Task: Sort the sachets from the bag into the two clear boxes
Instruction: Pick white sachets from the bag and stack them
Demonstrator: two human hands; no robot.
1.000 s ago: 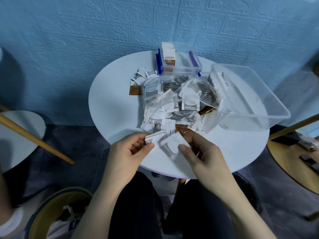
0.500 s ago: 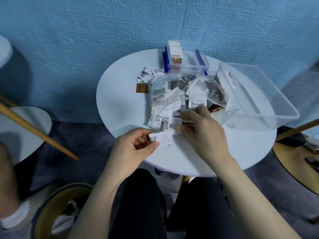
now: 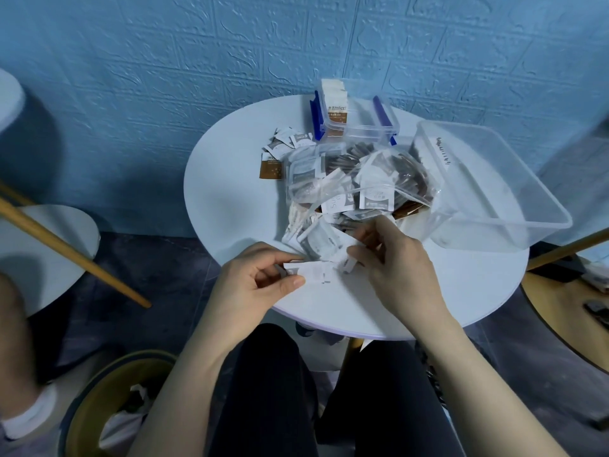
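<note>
White sachets (image 3: 313,272) sit pinched in the left hand (image 3: 253,285) at the desk's (image 3: 230,206) six o'clock edge; the right hand (image 3: 392,258) plucks another from the bag (image 3: 356,183). Better to draw one at a time, then square the stack.

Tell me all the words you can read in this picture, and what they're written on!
"taikoo", after two Chinese characters: on the sachets standing in the small clear box.
"SU...": on a white sachet in the bag; the rest is hidden.
Black handwriting on the large clear box: too blurred to read.
Other sachet print: too small.
</note>
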